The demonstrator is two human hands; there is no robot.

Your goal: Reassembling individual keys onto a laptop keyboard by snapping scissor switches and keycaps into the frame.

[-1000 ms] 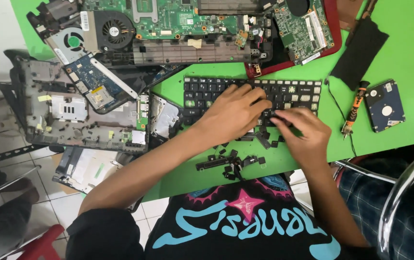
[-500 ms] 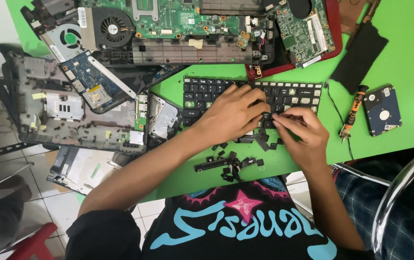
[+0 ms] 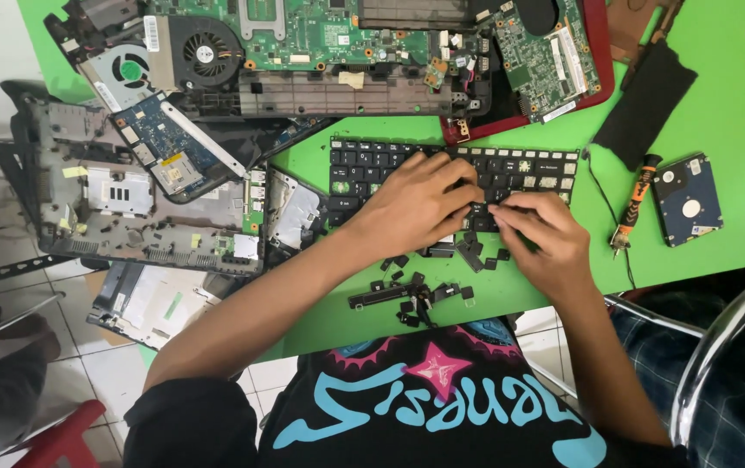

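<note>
A black laptop keyboard [image 3: 364,165] lies on the green table [image 3: 702,95], with several keycaps off its right part. My left hand [image 3: 416,204] rests flat on the keyboard's middle, fingers curled down onto the keys. My right hand [image 3: 541,238] is beside it at the keyboard's front edge, its fingertips pinched on a small black keycap [image 3: 487,214]. A scatter of loose black keycaps [image 3: 411,290] lies on the table just in front of both hands.
Opened laptop shells and green circuit boards [image 3: 303,35] with a fan [image 3: 204,52] fill the back and left. An orange-handled screwdriver [image 3: 634,204] and a blue hard drive [image 3: 687,199] lie at the right, a black pad [image 3: 645,104] behind them. A metal chair frame [image 3: 710,364] stands at lower right.
My right hand has shifted slightly left along the keyboard's front edge and its fingers have closed on a keycap. My left hand stays pressed on the keyboard.
</note>
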